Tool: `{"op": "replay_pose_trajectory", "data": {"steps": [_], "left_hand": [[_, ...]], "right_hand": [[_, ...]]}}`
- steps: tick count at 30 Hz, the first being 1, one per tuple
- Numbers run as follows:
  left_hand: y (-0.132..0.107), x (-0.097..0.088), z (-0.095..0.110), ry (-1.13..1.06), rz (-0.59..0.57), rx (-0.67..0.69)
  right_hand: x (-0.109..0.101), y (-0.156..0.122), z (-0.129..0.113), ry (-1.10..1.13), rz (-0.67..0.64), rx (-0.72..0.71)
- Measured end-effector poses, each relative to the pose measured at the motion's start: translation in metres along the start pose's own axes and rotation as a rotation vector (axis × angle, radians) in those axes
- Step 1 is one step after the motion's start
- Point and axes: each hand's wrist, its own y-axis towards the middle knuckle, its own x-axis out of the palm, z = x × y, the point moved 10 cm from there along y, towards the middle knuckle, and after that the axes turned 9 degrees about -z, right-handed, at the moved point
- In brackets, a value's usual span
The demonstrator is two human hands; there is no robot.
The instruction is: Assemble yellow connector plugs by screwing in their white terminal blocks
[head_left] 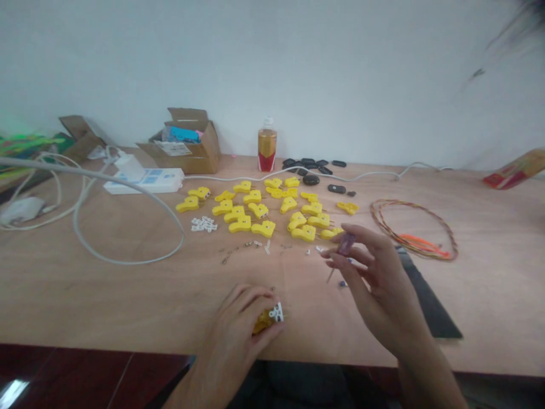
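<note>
My left hand (pixel 238 326) rests near the front edge of the table, fingers wrapped round a yellow plug housing (pixel 263 322). A white plastic clip (pixel 276 312) sits at its right end, where a thin pin sticks out. Raised above the table, my right hand (pixel 381 278) pinches a small screwdriver (pixel 346 243) by its purple, see-through handle. Its metal shaft points down and to the left, apart from the plug. Tiny screws and metal parts (pixel 238 248) lie in a loose row beyond my left hand. My left palm and fingers hide part of the housing.
Several yellow plugs (pixel 240 224) spread across the middle, with white clips (pixel 203 224) to their left. Behind stand a bottle (pixel 267 149), black parts (pixel 310 179) and an open cardboard box (pixel 204 153). A power strip (pixel 166 180), coiled wire (pixel 426 209) and a dark strip (pixel 434 307) flank them.
</note>
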Motion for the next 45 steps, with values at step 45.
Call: {"op": "replay_pose_trajectory", "data": {"steps": [45], "left_hand": [[0.031,-0.062,-0.094,0.155,0.044,-0.395]], "right_hand": [[0.029,0.009,0.038,-0.203,-0.397,0.154]]}}
